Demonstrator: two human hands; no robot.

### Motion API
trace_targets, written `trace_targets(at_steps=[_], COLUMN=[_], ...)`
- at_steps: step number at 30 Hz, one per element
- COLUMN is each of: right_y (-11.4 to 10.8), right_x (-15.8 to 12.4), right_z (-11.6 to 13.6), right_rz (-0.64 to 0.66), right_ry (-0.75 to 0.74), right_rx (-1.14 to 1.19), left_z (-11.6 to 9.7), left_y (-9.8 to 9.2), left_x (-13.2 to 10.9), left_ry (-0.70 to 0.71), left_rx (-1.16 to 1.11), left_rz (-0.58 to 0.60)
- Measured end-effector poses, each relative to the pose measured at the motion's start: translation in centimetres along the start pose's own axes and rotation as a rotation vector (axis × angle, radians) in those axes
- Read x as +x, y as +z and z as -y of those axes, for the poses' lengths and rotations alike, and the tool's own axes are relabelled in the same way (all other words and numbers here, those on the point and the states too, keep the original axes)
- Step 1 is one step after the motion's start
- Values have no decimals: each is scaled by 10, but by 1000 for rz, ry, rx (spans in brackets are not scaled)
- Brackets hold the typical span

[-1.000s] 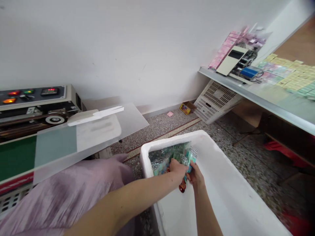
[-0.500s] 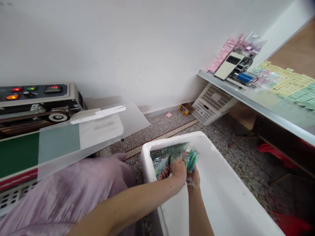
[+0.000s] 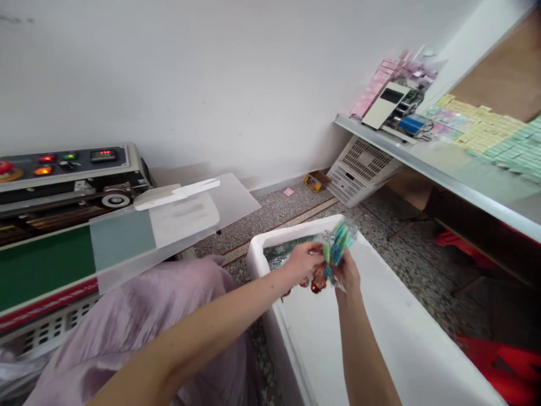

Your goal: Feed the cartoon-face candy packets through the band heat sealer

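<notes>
Over a white foam box, both hands are raised with a bunch of clear plastic packets showing green and blue contents. My right hand is closed around the bunch from the right. On the other side my left hand pinches packets at its edge, its fingertips partly hidden. Small orange-brown figures hang below the left hand, apparently in the same packets. More shiny packets lie in the box's far left corner, partly covered by the left arm.
At left stands a sealing machine with lit buttons and a green belt, ending in a translucent sheet. A table edge at right bears a small machine and rows of paper slips. Below it are white crates.
Both hands have risen out of the box's corner with the bunch of packets, moving slightly right. The orange figures now hang in the open. The view has shifted a little.
</notes>
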State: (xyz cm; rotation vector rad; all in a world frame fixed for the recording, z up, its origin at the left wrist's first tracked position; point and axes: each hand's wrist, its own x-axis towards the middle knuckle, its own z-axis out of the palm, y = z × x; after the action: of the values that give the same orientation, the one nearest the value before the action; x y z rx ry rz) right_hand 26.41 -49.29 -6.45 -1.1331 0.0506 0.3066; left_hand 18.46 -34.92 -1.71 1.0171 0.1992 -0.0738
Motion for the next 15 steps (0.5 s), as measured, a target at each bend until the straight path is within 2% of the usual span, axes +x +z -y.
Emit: trace_targets(at_steps=[3, 6, 10, 15], right_y=[42, 92, 163, 241], right_x=[-1, -5, -17, -37], right_z=[20, 30, 25, -6], right_rz=[33, 101, 198, 292], right_ry=[-63, -101, -127, -77], right_rx=[45, 72, 96, 81], left_z=[-45, -84, -118, -144], left_y=[-17, -35, -66, -124], left_x=[-17, -43, -81, -117], left_ry=[47, 118, 249, 339], left_rx=[-27, -18, 27, 76], left_rz=[67, 58, -112, -275])
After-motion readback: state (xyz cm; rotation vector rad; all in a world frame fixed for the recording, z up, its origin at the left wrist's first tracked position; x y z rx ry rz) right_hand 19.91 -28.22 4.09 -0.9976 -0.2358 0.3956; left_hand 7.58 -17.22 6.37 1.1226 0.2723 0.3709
